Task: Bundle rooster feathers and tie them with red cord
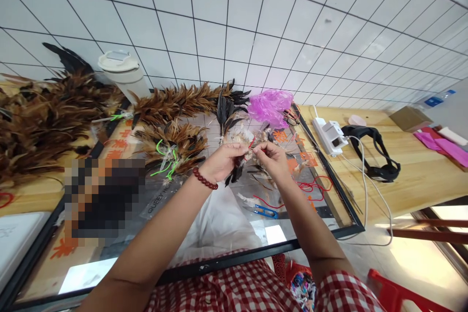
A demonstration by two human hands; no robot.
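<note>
Head view is live, and I'm scanning left to right. A big brown feather heap (32,117) fills the left edge, with a white lidded cup (126,78) upright beside it against the tiles. Next comes a long feather garland (183,101) stretched across upper centre, and just below it a green-tied bundle (171,148), well clear of the fingers.

Now the centre, where it counts. My left hand (219,162) reaches in from the lower left, thumb and finger pinching a small feather bundle (238,171). I see its dark ends poking out under that palm, toward the bottom of the frame; the fingers hide most of it, but its long axis looks to run down and slightly left from the fingertips. So the left is the nearer hand. A short red thread (252,142) sticks up between the two sets of fingertips, and my right hand (272,158) has thumb and forefinger pinched on it from the right.

What's crowding me? Dark plumes (225,112) stand just behind the fingertips, with purple plastic (270,105) beyond to the upper right. Blue snips (265,211) lie below, just left of my right forearm, and a loose red cord (314,186) sprawls past its other side. Farther right, well apart: a power strip (327,136) and a black strap (376,156).
</note>
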